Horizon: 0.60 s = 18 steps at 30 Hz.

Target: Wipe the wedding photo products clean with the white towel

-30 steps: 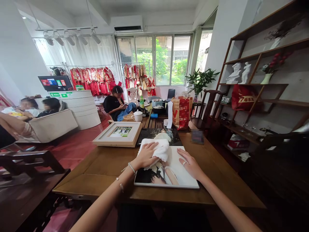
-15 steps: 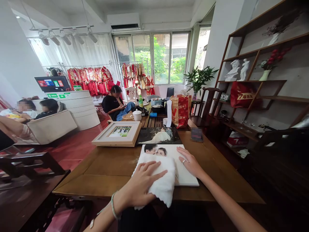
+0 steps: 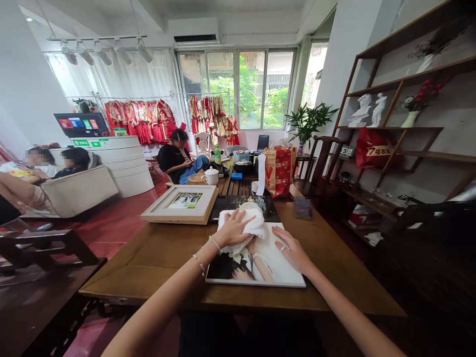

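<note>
A white towel (image 3: 253, 223) lies bunched over the far part of a photo panel (image 3: 286, 265) on the table. My left hand (image 3: 235, 228) presses on the towel from above with its fingers spread, gripping it against the panel. The towel hides the upper left of the printed picture; an arm, a hand and white clothing show in the uncovered part. On the panel's right side rests my right hand (image 3: 292, 248), open and flat, wearing a ring and holding nothing. Just beyond lies a dark photo panel (image 3: 273, 215), partly covered by the towel.
The wooden table (image 3: 148, 258) carries a framed photo (image 3: 180, 204) at left, a white lidded cup (image 3: 210, 176) and a red paper bag (image 3: 279, 171) farther back. A person (image 3: 180, 158) sits beyond the table's left side. Wooden shelves (image 3: 401, 129) stand to the right.
My left hand has pushed the towel away from me, from the panel's near edge to its far edge, uncovering the lower picture. My right hand has stayed in place.
</note>
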Available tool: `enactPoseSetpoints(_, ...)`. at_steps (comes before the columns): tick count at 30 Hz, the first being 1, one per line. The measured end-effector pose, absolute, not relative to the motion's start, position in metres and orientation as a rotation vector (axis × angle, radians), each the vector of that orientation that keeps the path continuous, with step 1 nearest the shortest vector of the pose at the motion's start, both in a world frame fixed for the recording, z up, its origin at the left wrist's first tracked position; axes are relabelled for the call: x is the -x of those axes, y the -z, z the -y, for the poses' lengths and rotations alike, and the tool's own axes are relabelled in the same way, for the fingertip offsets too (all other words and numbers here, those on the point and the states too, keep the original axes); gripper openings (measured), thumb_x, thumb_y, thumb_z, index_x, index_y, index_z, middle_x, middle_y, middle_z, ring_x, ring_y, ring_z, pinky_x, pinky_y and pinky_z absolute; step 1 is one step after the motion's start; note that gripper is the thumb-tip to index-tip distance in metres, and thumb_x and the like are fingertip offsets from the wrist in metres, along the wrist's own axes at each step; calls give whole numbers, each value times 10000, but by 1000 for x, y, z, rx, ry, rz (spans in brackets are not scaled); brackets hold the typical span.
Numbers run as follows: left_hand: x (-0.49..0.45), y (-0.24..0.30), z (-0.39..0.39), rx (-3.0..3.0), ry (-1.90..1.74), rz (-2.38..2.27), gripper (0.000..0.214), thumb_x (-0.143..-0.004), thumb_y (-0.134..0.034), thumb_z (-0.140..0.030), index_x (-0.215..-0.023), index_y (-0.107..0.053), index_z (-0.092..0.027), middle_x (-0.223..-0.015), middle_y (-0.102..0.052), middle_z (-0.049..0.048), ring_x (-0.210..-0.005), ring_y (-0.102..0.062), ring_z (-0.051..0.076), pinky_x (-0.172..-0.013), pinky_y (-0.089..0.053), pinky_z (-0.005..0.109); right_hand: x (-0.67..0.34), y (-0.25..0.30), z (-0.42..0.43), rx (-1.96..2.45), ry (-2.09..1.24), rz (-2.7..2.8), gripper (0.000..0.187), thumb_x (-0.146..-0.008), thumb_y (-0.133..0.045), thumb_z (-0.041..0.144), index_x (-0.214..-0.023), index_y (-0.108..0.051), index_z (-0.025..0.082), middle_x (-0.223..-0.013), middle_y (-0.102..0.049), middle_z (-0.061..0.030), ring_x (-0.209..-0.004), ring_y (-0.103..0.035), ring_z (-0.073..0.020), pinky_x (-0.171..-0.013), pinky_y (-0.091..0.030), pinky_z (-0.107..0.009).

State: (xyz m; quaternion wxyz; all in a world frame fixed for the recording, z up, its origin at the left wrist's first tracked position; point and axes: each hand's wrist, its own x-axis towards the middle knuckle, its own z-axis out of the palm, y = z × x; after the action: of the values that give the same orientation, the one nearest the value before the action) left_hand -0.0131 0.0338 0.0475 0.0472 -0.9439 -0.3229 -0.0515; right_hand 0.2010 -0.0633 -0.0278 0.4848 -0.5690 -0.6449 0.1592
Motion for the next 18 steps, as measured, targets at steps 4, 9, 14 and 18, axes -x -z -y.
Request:
enactPoseSetpoints(4,6,-49,-25,2869,148,985,495,-908,-357,-411,-1380,-357,-262,-1408,-324,128,-1287,-240,361,-971,-228,548,-201,26,65,1397,-380,1583,404,-775,-500,231,-1161,-615,204,-1305,-544,-102,-1246,-458,-246,-1076,-309,-479)
enactPoseSetpoints(9,16,-52,14,2896,149,873,611,-853,-441,-392,-1424,-248,-293,-1428,-294,134,-1295,-241,350,-970,-251,525,-201,23,67,1407,-390,1565,402,-770,-506,234,-1155,-617,202,-1302,-548,-99,-1248,-457,-243,-1077,-307,-475)
enactPoseSetpoints(14,33,-49,73,2985,134,781,807,-762,-535,-413,-1449,-126,-300,-1480,-176,154,-1323,-159,401,-976,-199,595,-198,24,67,1394,-382,1584,403,-773,-491,242,-1151,-621,193,-1295,-552,-107,-1248,-455,-246,-1075,-311,-471)
enactPoseSetpoints(18,45,-51,92,3040,98,805,839,-730,-559,-359,-1447,-125,-320,-1493,-166,128,-1334,-139,397,-990,-187,592,-198,23,67,1394,-374,1598,397,-774,-490,242,-1145,-621,194,-1294,-554,-107,-1248,-456,-241,-1078,-300,-477)
